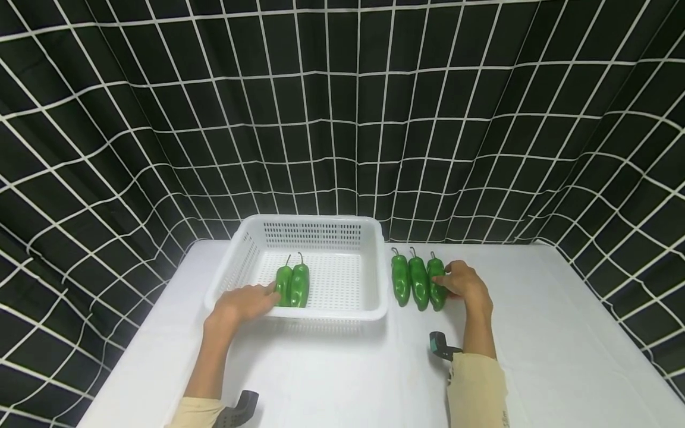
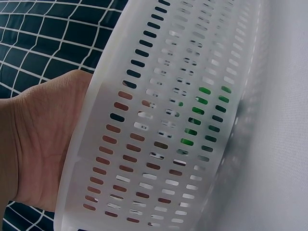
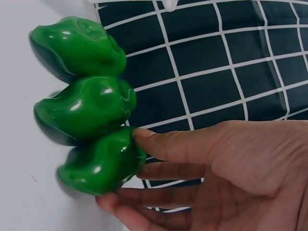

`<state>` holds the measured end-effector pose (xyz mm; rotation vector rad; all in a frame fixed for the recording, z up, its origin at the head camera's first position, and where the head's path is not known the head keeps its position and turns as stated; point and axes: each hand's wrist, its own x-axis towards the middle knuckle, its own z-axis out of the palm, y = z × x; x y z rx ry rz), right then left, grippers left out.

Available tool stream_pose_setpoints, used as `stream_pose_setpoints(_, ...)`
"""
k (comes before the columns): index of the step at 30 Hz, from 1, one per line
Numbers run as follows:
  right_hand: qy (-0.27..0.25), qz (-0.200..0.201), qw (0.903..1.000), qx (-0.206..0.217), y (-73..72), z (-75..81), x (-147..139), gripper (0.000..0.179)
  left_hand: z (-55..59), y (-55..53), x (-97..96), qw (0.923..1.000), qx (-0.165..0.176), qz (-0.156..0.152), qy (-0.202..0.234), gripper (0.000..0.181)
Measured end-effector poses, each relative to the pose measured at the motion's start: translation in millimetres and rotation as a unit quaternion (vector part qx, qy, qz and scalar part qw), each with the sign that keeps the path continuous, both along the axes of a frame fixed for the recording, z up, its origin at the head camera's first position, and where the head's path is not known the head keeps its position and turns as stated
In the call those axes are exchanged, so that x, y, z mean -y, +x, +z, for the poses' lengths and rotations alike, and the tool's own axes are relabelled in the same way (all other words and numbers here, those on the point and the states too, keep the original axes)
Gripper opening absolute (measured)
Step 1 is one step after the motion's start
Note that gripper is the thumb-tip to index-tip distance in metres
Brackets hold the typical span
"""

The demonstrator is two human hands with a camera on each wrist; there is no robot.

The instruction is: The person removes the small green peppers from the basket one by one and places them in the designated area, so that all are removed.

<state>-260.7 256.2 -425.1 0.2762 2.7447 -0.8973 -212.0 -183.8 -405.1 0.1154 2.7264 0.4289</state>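
Two glossy green peppers [image 1: 300,285] lie side by side near the front wall inside a white plastic basket [image 1: 369,314]. Over the basket's front rim reaches my left hand [image 1: 243,304], thumb and fingertips on the left pepper [image 1: 283,279]. In the left wrist view the perforated wall [image 2: 159,86] partly hides those fingers. Three more green peppers [image 1: 419,284] lie in a row on the table to the right of the basket. My right hand [image 1: 467,284] holds the rightmost pepper [image 3: 103,163], thumb over its top and fingers along its right side.
A white cloth covers the table [image 1: 326,368]. Behind it and at both sides hangs a black curtain [image 1: 342,142] with a white grid. Dark wrist devices [image 1: 441,346] sit by both forearms.
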Motion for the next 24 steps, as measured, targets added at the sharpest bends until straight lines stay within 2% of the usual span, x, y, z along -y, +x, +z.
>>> stream_pose_setpoints(8,-0.013,0.000,0.9999,0.009,1.8,1.5,0.3,0.061,-0.7,1.8,1.0,1.0000,0.003,0.000,0.000,0.066)
stream_pose_setpoints(16,-0.004,-0.004,0.9999,0.011,4.3,2.8,0.5,0.064,-2.2,1.4,1.5,1.0000,0.001,-0.005,-0.003,0.065)
stream_pose_setpoints(24,0.026,-0.008,0.9995,-0.018,2.5,12.6,5.3,0.067,-0.2,-0.7,1.5,1.0000,-0.003,-0.006,-0.007,0.065)
